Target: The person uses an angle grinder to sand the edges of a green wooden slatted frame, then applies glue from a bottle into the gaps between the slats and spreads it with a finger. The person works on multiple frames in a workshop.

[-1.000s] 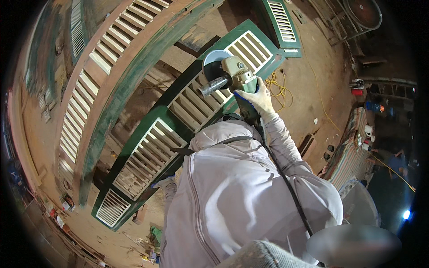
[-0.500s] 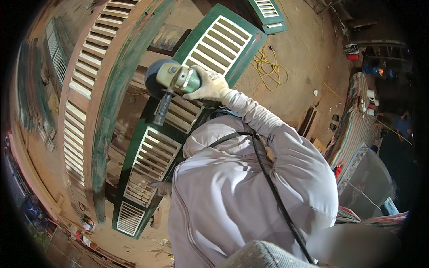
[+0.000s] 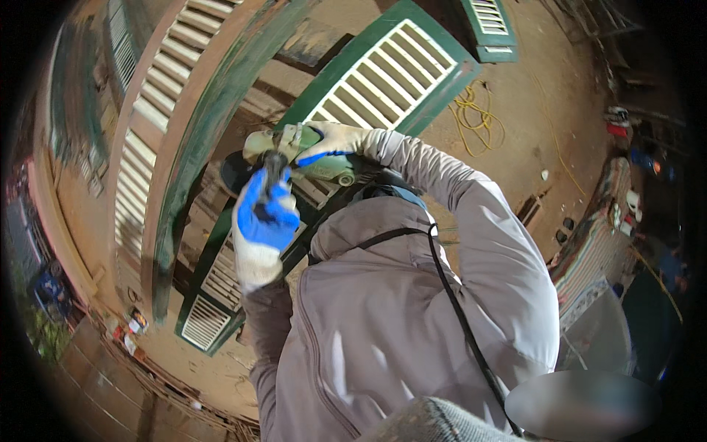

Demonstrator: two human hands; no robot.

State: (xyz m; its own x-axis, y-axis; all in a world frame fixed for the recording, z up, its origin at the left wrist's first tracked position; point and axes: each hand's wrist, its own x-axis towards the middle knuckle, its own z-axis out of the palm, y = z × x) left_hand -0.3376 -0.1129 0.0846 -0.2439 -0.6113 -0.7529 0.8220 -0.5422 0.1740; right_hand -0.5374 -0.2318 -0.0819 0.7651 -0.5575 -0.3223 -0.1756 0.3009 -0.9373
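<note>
While both hands are on it: the angle grinder (image 3: 305,156) hangs just above the green louvred shutter (image 3: 383,81), held off the slats.
Left hand (image 3: 264,221): blue-palmed glove, fingers wrapped tight round the black side handle, probably for steadying.
Right hand (image 3: 335,140): fingers closed over the green body.
Cord (image 3: 456,309): black, trails across the grey jacket.
Nearby: taller stripped shutter (image 3: 166,110) on the left, yellow cable (image 3: 475,110) coiled on the dirt floor.

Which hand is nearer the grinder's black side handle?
Left. The left hand is wrapped around the side handle; the right hand grips the angle grinder body, just beside it.
</note>
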